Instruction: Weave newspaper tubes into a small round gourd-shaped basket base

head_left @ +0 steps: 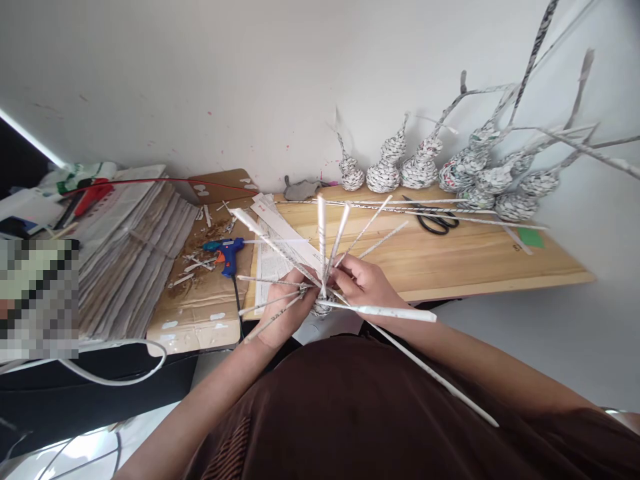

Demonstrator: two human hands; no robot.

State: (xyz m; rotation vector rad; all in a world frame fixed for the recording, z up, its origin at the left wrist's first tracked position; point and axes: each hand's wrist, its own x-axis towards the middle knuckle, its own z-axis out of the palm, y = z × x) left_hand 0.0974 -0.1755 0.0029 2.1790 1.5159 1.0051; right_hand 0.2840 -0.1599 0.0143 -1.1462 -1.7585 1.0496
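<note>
Sticks (322,240) of rolled paper fan out from a small woven piece (323,309) held close to a brown shirt (350,407), at the front edge of a wooden board (465,260); the left hand (291,317) curls its partly hidden fingers around the piece, and the right hand (371,283) pinches thumb and fingertips together on a stick near its base. To the left, a blue glue gun (231,257) lies on cardboard (195,303), and at the back right, woven gourd shapes (383,177) stand behind black-handled scissors (439,231).
</note>
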